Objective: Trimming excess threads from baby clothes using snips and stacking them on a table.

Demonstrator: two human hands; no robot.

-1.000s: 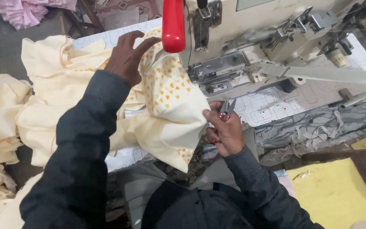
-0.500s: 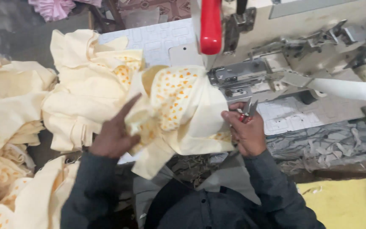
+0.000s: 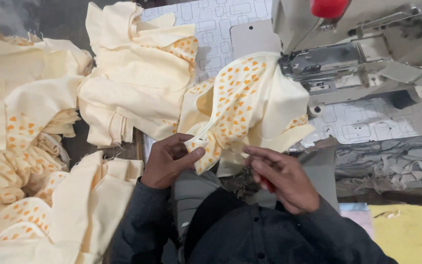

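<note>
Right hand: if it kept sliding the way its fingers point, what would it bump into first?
The right hand points up and left, so it would probably first meet the yellow cloth with orange hearts right at its fingertips. The left hand, pinching that cloth's edge, lies just beyond. Depth is hard to judge.

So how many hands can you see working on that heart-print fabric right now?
2. The left hand pinches the lower edge of the heart-print fabric. The right hand is beside it, fingertips at the cloth, with something red partly hidden in its palm. No other hands show.
</note>
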